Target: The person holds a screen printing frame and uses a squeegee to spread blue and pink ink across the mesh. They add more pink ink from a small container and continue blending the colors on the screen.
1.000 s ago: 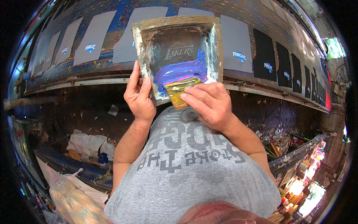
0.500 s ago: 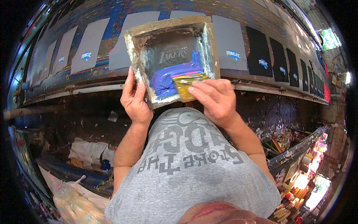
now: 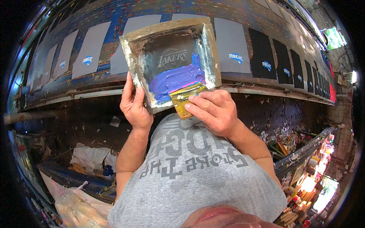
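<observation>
In front of my chest is a wood-framed printing screen [image 3: 167, 26], tilted, its dark mesh carrying a pale stencil design. My left hand [image 3: 135, 104] grips its left side near the lower corner, fingers partly behind the frame. A thick mass of purple ink [image 3: 176, 78] lies across the lower half of the mesh. My right hand [image 3: 215, 112] pinches a yellow, ink-stained squeegee [image 3: 184, 102]. The squeegee's upper edge meets the bottom of the ink, and its lower end overhangs the frame's near side.
Beyond the screen, a long paint-spattered table [image 3: 102, 21] bears a row of grey fabric panels [image 3: 232, 41] and black fabric panels [image 3: 262, 49], several with a blue-and-white print. A metal rail [image 3: 262, 91] runs along its near edge. A plastic bag [image 3: 78, 207] is at lower left.
My right hand has drawn the squeegee down and slightly left toward me, and the ink is spread smoother. The screen has shifted slightly left and tilted a little.
</observation>
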Available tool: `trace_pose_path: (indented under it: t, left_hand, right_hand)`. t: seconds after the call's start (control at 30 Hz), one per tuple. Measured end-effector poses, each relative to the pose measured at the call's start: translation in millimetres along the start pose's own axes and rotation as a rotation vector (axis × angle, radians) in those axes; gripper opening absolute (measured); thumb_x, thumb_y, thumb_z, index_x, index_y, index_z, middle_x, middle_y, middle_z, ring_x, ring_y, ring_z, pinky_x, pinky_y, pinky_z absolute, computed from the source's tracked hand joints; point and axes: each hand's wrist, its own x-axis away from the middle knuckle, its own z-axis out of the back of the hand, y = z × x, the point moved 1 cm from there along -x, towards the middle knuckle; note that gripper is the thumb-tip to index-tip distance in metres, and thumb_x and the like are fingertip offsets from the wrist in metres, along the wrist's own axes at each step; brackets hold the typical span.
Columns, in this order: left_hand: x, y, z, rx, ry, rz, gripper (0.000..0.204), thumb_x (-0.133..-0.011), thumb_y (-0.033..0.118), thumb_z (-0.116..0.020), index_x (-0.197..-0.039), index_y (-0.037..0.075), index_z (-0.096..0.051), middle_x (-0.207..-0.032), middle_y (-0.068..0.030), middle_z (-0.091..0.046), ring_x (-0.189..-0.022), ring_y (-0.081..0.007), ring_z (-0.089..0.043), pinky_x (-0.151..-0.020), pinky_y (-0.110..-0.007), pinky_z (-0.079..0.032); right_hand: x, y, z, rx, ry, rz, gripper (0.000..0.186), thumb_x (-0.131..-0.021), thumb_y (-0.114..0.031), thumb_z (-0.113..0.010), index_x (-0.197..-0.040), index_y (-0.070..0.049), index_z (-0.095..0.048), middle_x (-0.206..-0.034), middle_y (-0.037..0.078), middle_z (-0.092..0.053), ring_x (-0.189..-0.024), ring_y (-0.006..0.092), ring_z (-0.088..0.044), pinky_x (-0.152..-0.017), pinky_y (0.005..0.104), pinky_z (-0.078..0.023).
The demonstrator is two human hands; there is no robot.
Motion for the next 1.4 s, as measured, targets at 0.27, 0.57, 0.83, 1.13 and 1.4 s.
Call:
trace_pose_path:
  t: [0.27,0.57,0.83,1.13,1.4]
  left_hand:
    - [-1.2,1.3,6.3,-0.004,-0.023,0.022,0.06,-0.119,-0.003,-0.066,-0.177,-0.009,-0.052,-0.166,-0.0213,-0.071,-0.143,-0.0223,-0.073,-0.126,-0.038,-0.055]
    - [3.3,7.5,4.9,0.0,-0.021,0.003,0.061,-0.119,-0.002,-0.066,-0.178,-0.01,-0.051,-0.167,-0.0221,-0.07,-0.145,-0.0234,-0.072,-0.127,-0.039,-0.055]
    - [5.1,10.1,9.0,0.023,-0.023,0.03,0.061,-0.119,-0.004,-0.065,-0.178,-0.01,-0.051,-0.167,-0.022,-0.07,-0.145,-0.0234,-0.072,-0.126,-0.039,-0.055]
    - [9.3,15.5,11.2,0.014,-0.03,0.023,0.061,-0.118,-0.003,-0.065,-0.178,-0.01,-0.051,-0.164,-0.0215,-0.072,-0.142,-0.0221,-0.073,-0.124,-0.038,-0.056]
    - [11.5,16.9,15.7,0.035,-0.019,0.026,0.061,-0.119,-0.003,-0.064,-0.178,-0.01,-0.051,-0.165,-0.0211,-0.072,-0.143,-0.0224,-0.073,-0.125,-0.038,-0.056]
  right_hand:
    - [-9.1,-4.0,-14.0,0.021,-0.075,-0.019,0.041,-0.093,-0.02,-0.08,-0.133,-0.014,-0.089,-0.133,0.003,-0.086,-0.117,0.0237,-0.078,-0.101,0.0426,-0.059]
    - [-6.2,-2.8,-0.4,0.027,-0.005,-0.074,0.039,-0.092,-0.019,-0.08,-0.13,-0.012,-0.089,-0.132,0.004,-0.086,-0.116,0.0246,-0.078,-0.098,0.0433,-0.06]
    - [-7.0,-15.9,-11.4,0.063,0.011,-0.077,0.042,-0.093,-0.02,-0.08,-0.134,-0.013,-0.088,-0.135,0.005,-0.085,-0.117,0.025,-0.078,-0.099,0.0423,-0.059]
    - [-13.0,-22.4,-3.0,0.05,-0.02,-0.053,0.04,-0.092,-0.019,-0.081,-0.131,-0.014,-0.089,-0.133,0.004,-0.086,-0.115,0.024,-0.078,-0.099,0.0416,-0.058]
    - [-14.4,-25.2,-3.1,0.059,0.004,-0.048,0.039,-0.091,-0.017,-0.084,-0.13,-0.013,-0.089,-0.131,0.004,-0.088,-0.113,0.0243,-0.079,-0.096,0.0414,-0.058]
